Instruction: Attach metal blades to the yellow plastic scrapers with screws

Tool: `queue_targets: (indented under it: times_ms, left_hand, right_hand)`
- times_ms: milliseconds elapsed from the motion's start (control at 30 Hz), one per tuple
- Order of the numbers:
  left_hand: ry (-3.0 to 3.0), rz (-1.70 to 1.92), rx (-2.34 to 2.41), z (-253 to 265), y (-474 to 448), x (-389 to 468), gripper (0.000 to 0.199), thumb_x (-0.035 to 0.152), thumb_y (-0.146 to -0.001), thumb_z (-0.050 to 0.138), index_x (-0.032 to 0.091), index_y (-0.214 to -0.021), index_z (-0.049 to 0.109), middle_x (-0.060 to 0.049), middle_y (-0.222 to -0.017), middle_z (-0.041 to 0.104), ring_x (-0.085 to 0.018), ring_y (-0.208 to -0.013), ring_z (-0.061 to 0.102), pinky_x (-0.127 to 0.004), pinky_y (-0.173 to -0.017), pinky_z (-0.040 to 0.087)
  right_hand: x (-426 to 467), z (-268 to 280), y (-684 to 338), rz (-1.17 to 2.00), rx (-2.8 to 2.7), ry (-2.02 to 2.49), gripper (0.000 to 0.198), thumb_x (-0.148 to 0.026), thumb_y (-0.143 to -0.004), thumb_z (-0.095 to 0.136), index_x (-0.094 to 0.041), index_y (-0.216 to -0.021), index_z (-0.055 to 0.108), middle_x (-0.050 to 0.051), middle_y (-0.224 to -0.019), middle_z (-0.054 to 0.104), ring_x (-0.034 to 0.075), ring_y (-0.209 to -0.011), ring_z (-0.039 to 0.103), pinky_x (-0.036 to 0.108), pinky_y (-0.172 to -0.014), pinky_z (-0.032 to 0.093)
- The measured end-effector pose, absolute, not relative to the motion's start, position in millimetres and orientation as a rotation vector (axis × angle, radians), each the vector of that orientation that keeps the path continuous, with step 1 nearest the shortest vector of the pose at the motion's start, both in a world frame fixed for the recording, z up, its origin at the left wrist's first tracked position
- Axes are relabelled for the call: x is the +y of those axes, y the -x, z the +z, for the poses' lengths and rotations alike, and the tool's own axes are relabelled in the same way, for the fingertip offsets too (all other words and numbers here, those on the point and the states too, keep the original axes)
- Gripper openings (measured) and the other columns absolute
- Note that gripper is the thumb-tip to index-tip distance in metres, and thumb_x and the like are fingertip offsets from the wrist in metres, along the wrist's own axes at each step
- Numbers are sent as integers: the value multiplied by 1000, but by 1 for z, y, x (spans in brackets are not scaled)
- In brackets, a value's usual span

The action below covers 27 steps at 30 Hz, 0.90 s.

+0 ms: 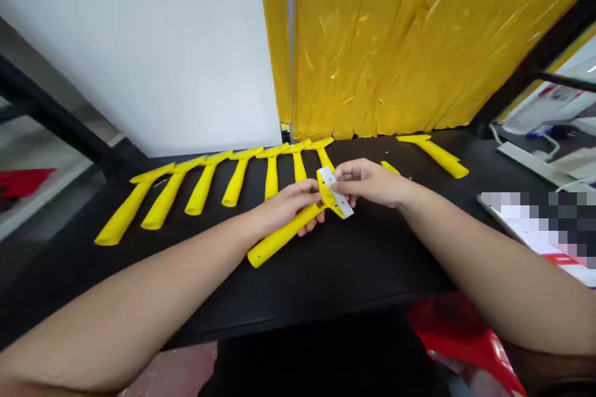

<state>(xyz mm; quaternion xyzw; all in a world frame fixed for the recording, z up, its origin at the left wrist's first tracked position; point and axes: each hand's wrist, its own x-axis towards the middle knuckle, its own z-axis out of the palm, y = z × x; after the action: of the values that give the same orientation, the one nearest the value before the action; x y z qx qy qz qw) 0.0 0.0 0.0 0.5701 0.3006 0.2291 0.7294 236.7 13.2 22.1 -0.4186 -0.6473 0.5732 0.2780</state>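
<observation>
A yellow scraper handle [285,234] lies across my left hand [294,201], whose fingers are wrapped round it just below its wide head. The handle's round end points down and to the left. Along the head sits a flat whitish blade [343,203] with dark holes or marks. My right hand [361,181] pinches the blade between thumb and fingers, against the head. Behind my hands, several more yellow scraper handles [198,189] stretch in a slanting row to the left. Another yellow handle [442,156] rests at the back right, with a small yellow piece [390,167] nearer my right hand.
The black tabletop [326,288] runs up to a white panel [186,49] and a yellow plastic-wrapped surface [395,43] at the back. Dark frame bars [51,118] flank both sides. A partly blurred-out white and red item [565,263] sits at the right edge; red material [459,329] shows below the table.
</observation>
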Motion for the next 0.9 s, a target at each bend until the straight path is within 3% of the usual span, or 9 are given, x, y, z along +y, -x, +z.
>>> queue_targets:
  times_ms: [167, 300, 600, 900]
  left_hand:
    - [-1269, 510, 659, 1, 1, -1, 15, 30, -105, 56, 18, -115, 58, -2, -75, 70, -11, -53, 63, -17, -42, 50]
    - [-1272, 515, 634, 0, 1, -1, 15, 30, -105, 56, 18, -114, 59, -1, -74, 70, -11, -52, 62, -17, -43, 50]
    - [-1280, 481, 570, -1, 5, 0, 17, 31, -106, 56, 18, -116, 58, -2, -76, 71, -10, -51, 62, -17, -42, 50]
    - [-1268, 503, 558, -1, 5, -2, 16, 31, -104, 59, 19, -113, 55, -1, -76, 72, -11, -50, 62, -17, -40, 49]
  right_hand:
    - [11, 21, -235, 1577, -1699, 1080, 30, -33, -76, 91, -15, -86, 70, 1, -75, 75, 13, -65, 71, 23, -58, 61]
    - [12, 18, -235, 1551, -1723, 1046, 24, -30, -81, 87, -16, -82, 68, -1, -74, 72, 11, -66, 70, 22, -60, 61]
    - [17, 13, -241, 1623, -1819, 896, 23, -32, -87, 83, -17, -89, 66, 1, -83, 75, 13, -72, 71, 28, -67, 61]
    - [18, 6, -242, 1583, -1823, 725, 23, -27, -87, 84, -17, -89, 63, -2, -84, 68, 10, -74, 64, 24, -70, 53]
